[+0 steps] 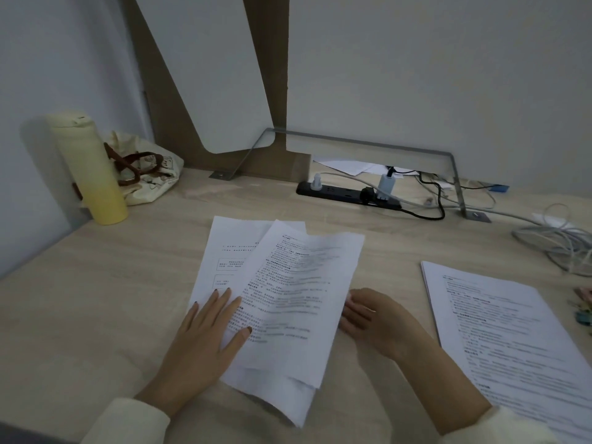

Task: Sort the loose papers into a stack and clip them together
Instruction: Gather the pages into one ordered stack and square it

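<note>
Several loose printed sheets lie fanned and askew on the wooden desk in front of me. My left hand presses flat on their lower left part, fingers straight and spread. My right hand is at the right edge of the top sheet, its fingertips curled onto that edge; the sheet looks slightly raised and blurred there. A second, neater stack of printed papers lies to the right. Small colourful clips show at the far right edge, partly cut off.
A yellow bottle and a cream tote bag stand at the back left. A black power strip with plugs and tangled cables lies at the back right. A metal bracket and divider panels close off the desk's far side.
</note>
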A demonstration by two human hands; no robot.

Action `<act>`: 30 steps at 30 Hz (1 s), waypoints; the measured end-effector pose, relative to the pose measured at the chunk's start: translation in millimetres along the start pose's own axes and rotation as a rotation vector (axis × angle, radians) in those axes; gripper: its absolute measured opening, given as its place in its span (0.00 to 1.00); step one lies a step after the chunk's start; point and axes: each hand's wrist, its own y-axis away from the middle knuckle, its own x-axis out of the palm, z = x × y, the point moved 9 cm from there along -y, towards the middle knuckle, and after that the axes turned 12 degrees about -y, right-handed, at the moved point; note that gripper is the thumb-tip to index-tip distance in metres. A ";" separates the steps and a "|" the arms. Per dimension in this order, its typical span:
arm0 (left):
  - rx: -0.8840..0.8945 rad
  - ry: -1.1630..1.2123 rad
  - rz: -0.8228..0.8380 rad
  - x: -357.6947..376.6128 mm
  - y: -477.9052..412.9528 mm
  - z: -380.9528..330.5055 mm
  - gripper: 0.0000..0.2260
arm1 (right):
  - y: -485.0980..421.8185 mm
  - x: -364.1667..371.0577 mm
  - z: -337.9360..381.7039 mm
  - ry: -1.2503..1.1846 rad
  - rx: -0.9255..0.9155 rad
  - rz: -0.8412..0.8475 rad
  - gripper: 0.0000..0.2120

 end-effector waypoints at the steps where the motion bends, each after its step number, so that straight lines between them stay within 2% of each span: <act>1: -0.001 -0.001 -0.001 -0.8 0.7 -1.4 0.53 | -1.3 2.2 -1.8 0.124 -0.034 0.001 0.06; 2: -0.003 0.003 0.000 -1.6 1.5 -2.5 0.53 | -0.9 5.8 -2.0 0.243 -0.086 0.007 0.03; 5: -0.032 0.035 -0.010 -6.0 3.5 -2.2 0.55 | 1.3 9.2 -1.5 0.432 -0.192 0.007 0.08; 8: -0.074 0.051 -0.034 -9.4 3.9 1.7 0.58 | 0.6 -1.6 4.9 0.269 -0.147 -0.036 0.12; 10: -0.082 0.050 -0.027 -8.2 5.4 1.0 0.57 | -0.8 -1.5 8.2 0.272 -0.118 0.025 0.16; 13: -0.067 0.036 -0.019 -7.3 5.6 -2.2 0.57 | 4.1 10.3 2.3 0.478 -0.156 0.115 0.09; 17: -0.061 0.039 -0.014 -9.6 6.5 -1.3 0.56 | -1.1 -1.3 13.1 0.591 -0.336 -0.050 0.18; 19: -0.072 0.034 -0.017 -8.4 6.2 3.6 0.56 | 0.0 -17.0 32.3 0.582 -0.459 -0.172 0.17; 22: -0.065 0.006 -0.018 -9.2 4.2 13.1 0.55 | 9.0 -42.7 58.3 0.478 -0.501 -0.301 0.14; 27: 0.092 0.030 -0.010 -13.3 -0.7 25.2 0.45 | 11.4 -65.3 78.9 0.370 -0.460 -0.377 0.17; 30: 0.157 0.005 0.016 -25.7 -2.4 31.9 0.32 | 11.0 -71.7 83.3 0.354 -0.438 -0.413 0.14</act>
